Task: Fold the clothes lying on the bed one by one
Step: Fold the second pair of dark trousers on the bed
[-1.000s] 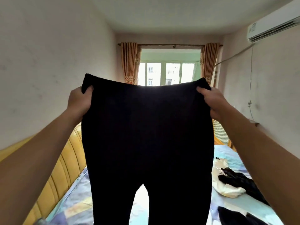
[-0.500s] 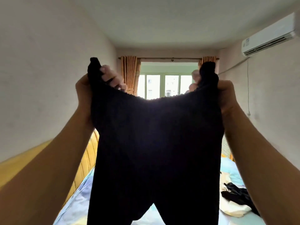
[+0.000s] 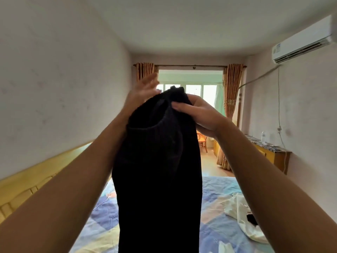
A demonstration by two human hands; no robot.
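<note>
Hanging straight down between the forearms, the black ribbed knit trousers [image 3: 158, 170] run their long axis vertically, folded in half lengthwise with the legs over the patchwork-quilted bed [image 3: 215, 203]. At the top, the right hand [image 3: 198, 114] pinches the gathered waistband; the left hand [image 3: 144, 92] lies just beside it with fingers spread, holding nothing. Half a second earlier both hands gripped the waistband corners well apart. A cream garment [image 3: 244, 221] lies further right.

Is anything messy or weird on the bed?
A little. A white garment lies crumpled, not folded, on the bed at the right, with something small and dark on it. The black pants hang in the air, gripped by the right hand.
</note>
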